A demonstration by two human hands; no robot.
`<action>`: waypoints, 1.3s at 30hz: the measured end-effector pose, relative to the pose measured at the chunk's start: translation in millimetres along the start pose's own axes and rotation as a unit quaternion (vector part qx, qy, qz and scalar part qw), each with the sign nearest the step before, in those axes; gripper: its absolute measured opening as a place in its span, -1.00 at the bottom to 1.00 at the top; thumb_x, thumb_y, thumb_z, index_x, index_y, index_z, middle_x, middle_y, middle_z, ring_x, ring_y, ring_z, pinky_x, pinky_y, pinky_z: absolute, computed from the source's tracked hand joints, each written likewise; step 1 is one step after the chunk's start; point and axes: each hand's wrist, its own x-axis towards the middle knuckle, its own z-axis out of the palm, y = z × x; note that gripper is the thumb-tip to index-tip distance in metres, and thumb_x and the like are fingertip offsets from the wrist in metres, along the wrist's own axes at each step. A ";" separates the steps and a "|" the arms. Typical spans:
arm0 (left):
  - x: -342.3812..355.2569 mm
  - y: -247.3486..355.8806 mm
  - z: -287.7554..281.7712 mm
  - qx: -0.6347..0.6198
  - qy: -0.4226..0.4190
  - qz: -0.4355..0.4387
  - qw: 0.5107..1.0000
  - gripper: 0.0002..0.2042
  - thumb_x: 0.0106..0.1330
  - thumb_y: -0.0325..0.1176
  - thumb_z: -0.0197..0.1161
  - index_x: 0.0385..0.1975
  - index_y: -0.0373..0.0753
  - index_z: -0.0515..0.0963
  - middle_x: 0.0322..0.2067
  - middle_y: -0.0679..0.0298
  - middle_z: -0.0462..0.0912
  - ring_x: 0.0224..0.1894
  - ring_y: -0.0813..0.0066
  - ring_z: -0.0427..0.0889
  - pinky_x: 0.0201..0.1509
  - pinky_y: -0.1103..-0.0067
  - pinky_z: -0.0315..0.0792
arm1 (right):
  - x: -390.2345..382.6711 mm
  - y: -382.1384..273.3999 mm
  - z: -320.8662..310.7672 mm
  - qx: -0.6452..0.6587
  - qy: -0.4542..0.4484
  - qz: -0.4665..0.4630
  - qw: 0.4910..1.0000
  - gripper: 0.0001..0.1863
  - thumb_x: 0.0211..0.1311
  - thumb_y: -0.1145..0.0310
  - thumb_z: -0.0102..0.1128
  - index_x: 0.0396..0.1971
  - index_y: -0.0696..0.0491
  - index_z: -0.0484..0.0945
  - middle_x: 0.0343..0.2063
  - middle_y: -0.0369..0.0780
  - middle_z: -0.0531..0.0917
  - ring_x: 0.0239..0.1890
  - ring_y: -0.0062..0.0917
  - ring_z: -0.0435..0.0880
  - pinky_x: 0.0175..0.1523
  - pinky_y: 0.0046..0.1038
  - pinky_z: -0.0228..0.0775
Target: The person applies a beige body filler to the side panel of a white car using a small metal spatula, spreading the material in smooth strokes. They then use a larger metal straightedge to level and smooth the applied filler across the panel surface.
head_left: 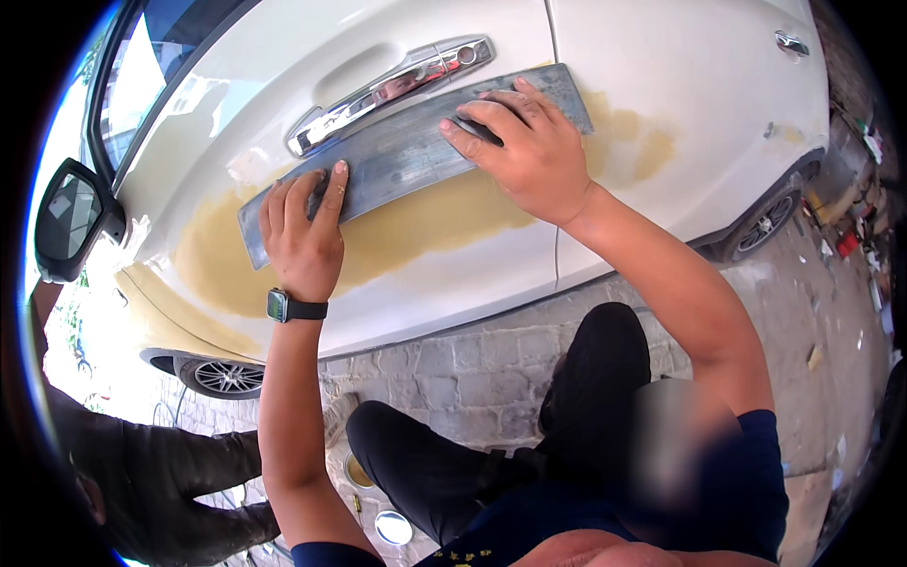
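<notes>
A long grey sanding board (402, 170) lies flat along a white car door (453, 269), slanting up to the right just below the chrome door handle (392, 93). With a dark watch on its wrist, my left hand (304, 236) grips the board's left end, fingers bent around a dark grip that is mostly hidden. Near the other end, my right hand (539, 156) is closed over a second dark grip (479, 130). A smooth tan filler patch (425, 227) shows below the board and past both its ends. The board's underside is out of sight.
The side mirror (71, 222) juts out at the left. Another person's dark trousers (179, 468) are at lower left. By my knees, an open can (357, 471) and a round white lid (393, 527) sit on the brick paving (453, 364). Scattered debris lies at far right.
</notes>
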 end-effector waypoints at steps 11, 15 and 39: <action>-1.3 0.3 8.7 -0.019 0.003 0.010 1.000 -0.47 0.24 -0.60 0.31 0.22 0.02 0.75 0.05 0.24 0.71 0.08 0.15 0.67 0.34 0.14 0.52 | -0.1 7.1 2.7 0.029 -0.011 -0.006 1.000 -0.56 0.14 0.40 0.36 0.05 -0.25 0.80 -0.02 -0.36 0.72 0.05 -0.39 0.73 0.35 -0.09 0.63; -6.2 -2.3 11.7 -0.040 0.014 0.006 0.999 -0.45 0.19 -0.60 0.32 0.21 0.01 0.75 0.07 0.22 0.70 0.10 0.12 0.66 0.34 0.15 0.52 | -1.1 4.3 6.3 0.063 -0.039 0.005 0.997 -0.51 0.12 0.50 0.35 0.09 -0.21 0.78 0.01 -0.33 0.70 0.07 -0.35 0.72 0.41 -0.07 0.57; -9.7 25.1 19.5 -0.045 0.006 -0.116 0.992 -0.37 0.24 -0.62 0.25 0.31 0.14 0.69 0.21 0.14 0.57 0.27 0.06 0.52 0.51 0.00 0.23 | -17.1 -3.4 7.5 -0.022 -0.053 0.052 0.997 -0.51 0.25 0.46 0.32 0.15 -0.32 0.76 0.10 -0.34 0.68 0.14 -0.30 0.69 0.47 0.15 0.37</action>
